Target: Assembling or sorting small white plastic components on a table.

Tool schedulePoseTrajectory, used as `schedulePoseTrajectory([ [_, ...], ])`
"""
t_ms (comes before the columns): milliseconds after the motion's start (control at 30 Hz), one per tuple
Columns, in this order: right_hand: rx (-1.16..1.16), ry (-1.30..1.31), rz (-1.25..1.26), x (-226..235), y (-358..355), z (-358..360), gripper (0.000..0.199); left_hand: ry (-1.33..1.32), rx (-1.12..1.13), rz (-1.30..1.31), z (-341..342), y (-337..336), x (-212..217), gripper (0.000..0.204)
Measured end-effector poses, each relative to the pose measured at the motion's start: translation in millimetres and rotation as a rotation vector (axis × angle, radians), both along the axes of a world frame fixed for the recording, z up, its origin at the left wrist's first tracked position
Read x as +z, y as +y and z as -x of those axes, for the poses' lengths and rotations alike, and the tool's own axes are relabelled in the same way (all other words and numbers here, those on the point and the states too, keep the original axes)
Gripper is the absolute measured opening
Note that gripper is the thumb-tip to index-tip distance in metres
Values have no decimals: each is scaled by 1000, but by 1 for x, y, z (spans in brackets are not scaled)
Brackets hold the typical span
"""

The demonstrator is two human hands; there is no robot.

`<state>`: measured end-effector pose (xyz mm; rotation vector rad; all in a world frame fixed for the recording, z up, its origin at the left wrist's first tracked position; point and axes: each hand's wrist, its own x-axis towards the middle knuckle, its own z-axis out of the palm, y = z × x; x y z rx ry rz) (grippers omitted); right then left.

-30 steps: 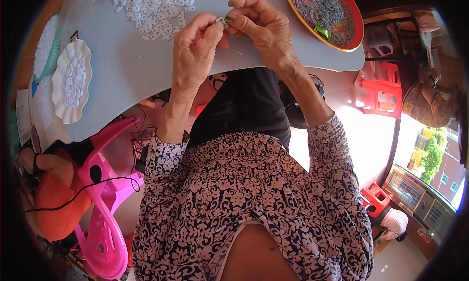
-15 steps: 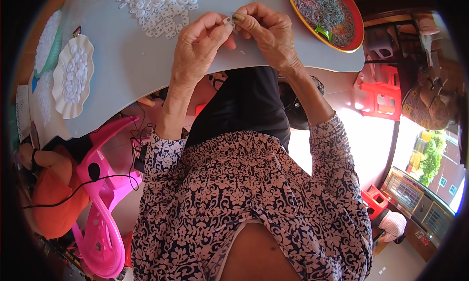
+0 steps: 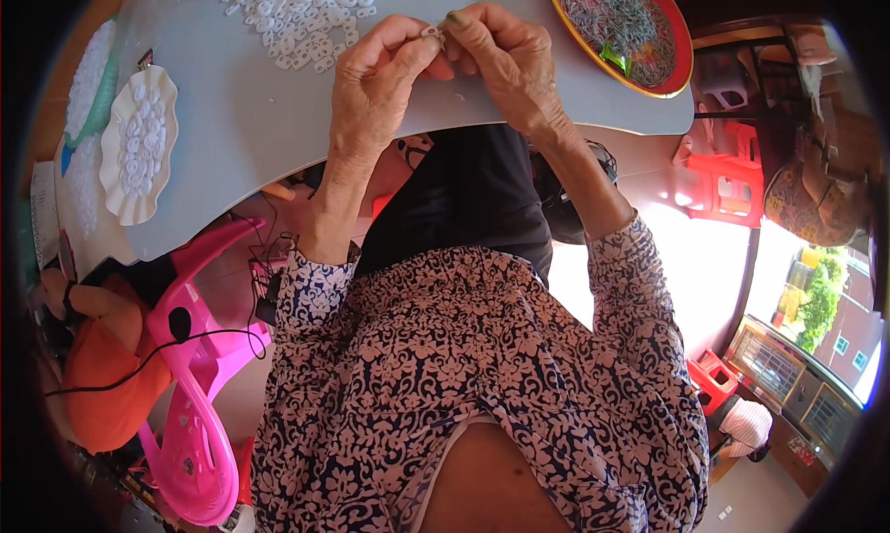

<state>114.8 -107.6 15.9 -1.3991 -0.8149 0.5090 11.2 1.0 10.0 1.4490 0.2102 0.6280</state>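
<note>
My left hand (image 3: 371,83) and my right hand (image 3: 505,56) meet fingertip to fingertip over the grey table (image 3: 250,134). Between them they pinch a tiny pale piece (image 3: 431,34); its exact shape is too small to tell. A loose heap of small white rings (image 3: 292,9) lies on the table just beyond my left hand. Past my right hand stands a round red tray (image 3: 621,23) filled with thin grey-green bits.
A white scalloped dish (image 3: 139,144) with more white rings sits at the table's left, beside a bag of white pieces (image 3: 88,83). A pink plastic chair (image 3: 199,412) stands lower left, red stools (image 3: 732,185) on the right.
Both hands stayed joined on the small piece and shifted slightly up and right in view; the fingers readjusted their pinch.
</note>
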Motion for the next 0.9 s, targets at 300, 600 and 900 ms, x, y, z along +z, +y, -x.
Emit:
schedulePoseTrajectory([
  [300,-4,46,-32,-2,0,2,22,29,-11,-20,3,1,3,14],
  [600,-23,102,-89,-2,7,9,18,-2,37,-62,0,3,-4,18],
  [900,-48,264,-183,-3,3,6,18,139,476,-1160,-9,57,6,10],
])
